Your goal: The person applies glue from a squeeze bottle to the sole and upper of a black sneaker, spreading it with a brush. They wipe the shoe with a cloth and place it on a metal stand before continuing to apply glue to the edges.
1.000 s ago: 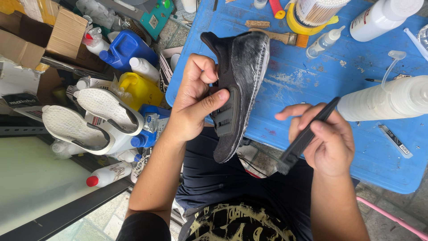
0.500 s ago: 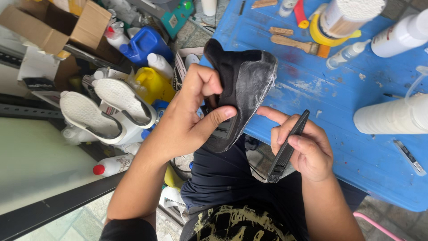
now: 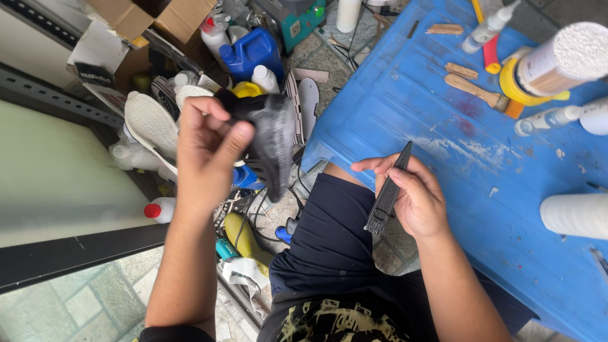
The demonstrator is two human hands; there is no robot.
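Lying at the far left, well away from the blue counter (image 3: pixel 405 107), were two pale soles (image 3: pixel 152 123), with cardboard boxes (image 3: pixel 136 19) beyond them and a white bottle with a red cap (image 3: pixel 163 209) nearer the person. Left of the counter, the left hand (image 3: pixel 206 158) was raised above the cluttered floor, its fingers and thumb curled and pinching a dark shoe (image 3: pixel 272 139); the shoe was blurred and hung clear of the counter's edge, heel end downward as far as could be told. Behind the shoe, a blue jug (image 3: pixel 253 50) and a yellow container (image 3: pixel 247 90) stood among other bottles. At the counter's near edge, the right hand (image 3: pixel 411 199) was closed around a black tool (image 3: pixel 387 190), gripping it like a pen, tip pointing up onto the counter, with the index finger laid along it. On the counter's right part were a wooden brush (image 3: pixel 478 92), a small squeeze bottle (image 3: pixel 487 28) and a white roll (image 3: pixel 573 215).
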